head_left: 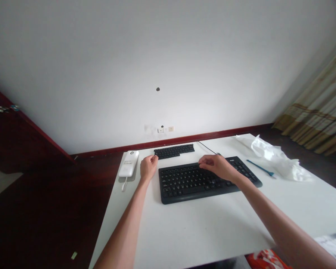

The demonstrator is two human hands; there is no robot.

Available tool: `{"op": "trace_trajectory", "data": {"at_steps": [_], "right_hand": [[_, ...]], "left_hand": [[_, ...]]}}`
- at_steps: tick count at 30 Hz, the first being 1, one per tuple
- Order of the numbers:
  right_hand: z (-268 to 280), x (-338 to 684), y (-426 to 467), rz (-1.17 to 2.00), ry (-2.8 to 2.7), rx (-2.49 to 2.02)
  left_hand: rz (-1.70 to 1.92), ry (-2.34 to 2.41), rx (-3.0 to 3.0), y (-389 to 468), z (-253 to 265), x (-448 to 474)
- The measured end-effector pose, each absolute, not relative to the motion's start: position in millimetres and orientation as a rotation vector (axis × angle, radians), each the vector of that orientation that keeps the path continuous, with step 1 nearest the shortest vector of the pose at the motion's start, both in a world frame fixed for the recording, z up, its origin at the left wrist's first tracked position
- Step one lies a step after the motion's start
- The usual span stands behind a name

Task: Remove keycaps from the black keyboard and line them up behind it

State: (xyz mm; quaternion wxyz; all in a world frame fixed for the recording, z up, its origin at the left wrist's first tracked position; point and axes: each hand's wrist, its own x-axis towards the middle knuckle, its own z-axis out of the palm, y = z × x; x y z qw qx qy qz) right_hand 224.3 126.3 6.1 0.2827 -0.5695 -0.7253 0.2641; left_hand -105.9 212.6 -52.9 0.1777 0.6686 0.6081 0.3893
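A black keyboard (190, 180) lies on the white table (182, 231). Over its upper middle is my right hand (217, 166), thumb and fingers pinched together; anything between the fingertips is too small to make out. My left hand (149, 167) is curled closed just off the keyboard's upper left corner, and what it holds, if anything, is hidden. Behind the keyboard lies a smaller black block of keys (174, 151) with a stepped front edge. Its left end is close to my left fingertips; whether they touch it I cannot tell.
Left of my left hand lies a white power bank-like device (128, 164) with a short cable loop. A blue thin tool (260, 167) and crumpled white plastic (277, 157) are on the right. A black cable (207, 147) runs behind the keyboard. Red packaging (266, 259) shows at the front edge.
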Motion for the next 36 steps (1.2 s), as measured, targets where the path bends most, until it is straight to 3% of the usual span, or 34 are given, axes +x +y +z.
{"op": "trace_trajectory", "data": {"at_steps": [9,36], "right_hand": [[-22,210,207,0.491,-1.985,-1.812],[-28,184,216,0.449,-1.954,-1.92]], "left_hand": [[1.084,1.734,1.843,211,-50,-105],[1.037,1.782,1.834,210,-47,-103]]}}
